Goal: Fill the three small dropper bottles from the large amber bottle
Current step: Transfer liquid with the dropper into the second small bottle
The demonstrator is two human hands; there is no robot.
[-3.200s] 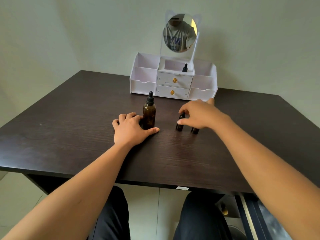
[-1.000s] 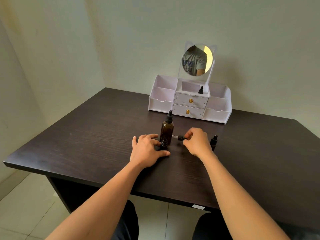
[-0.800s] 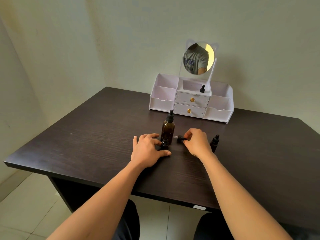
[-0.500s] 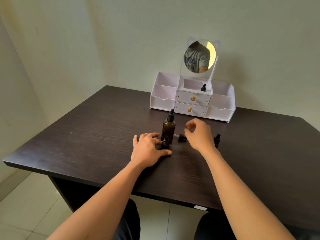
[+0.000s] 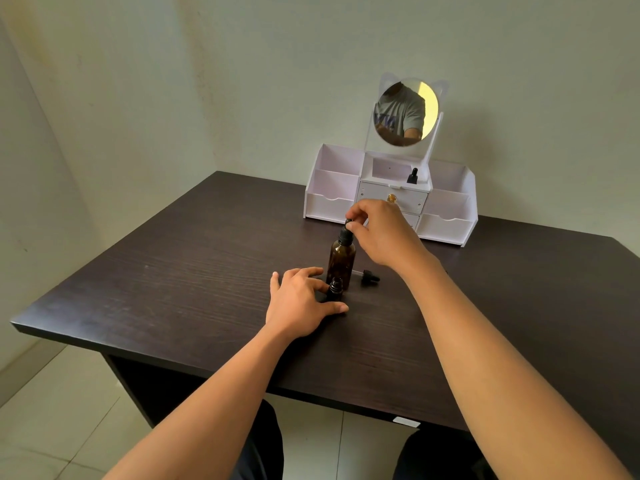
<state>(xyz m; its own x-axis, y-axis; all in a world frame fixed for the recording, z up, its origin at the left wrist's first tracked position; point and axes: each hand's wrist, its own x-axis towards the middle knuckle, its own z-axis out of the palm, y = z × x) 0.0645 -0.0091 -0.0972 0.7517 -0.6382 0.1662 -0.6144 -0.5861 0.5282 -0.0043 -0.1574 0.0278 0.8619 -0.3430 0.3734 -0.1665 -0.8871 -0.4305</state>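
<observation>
R hand (image 5: pixel 384 233) pinches the dropper cap (image 5: pixel 346 231) atop the large amber bottle (image 5: pixel 341 263), which stands upright on the dark surface (image 5: pixel 173 289). L hand (image 5: pixel 299 301) holds an uncapped small dropper bottle (image 5: pixel 335 289) just in front of it, apparently between thumb and index. A loose dropper (image 5: pixel 369 276) lies just right of the amber bottle. Rear: white organizer (image 5: pixel 329 202) w/ mirror (image 5: pixel 406 112); second small bottle (image 5: pixel 412 176) in its top centre compartment.

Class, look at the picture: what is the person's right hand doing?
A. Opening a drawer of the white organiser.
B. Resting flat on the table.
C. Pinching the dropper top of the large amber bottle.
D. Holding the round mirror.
C: the right hand pinches the black dropper top of the large amber bottle, while the left hand holds the small bottle in front of it.
</observation>
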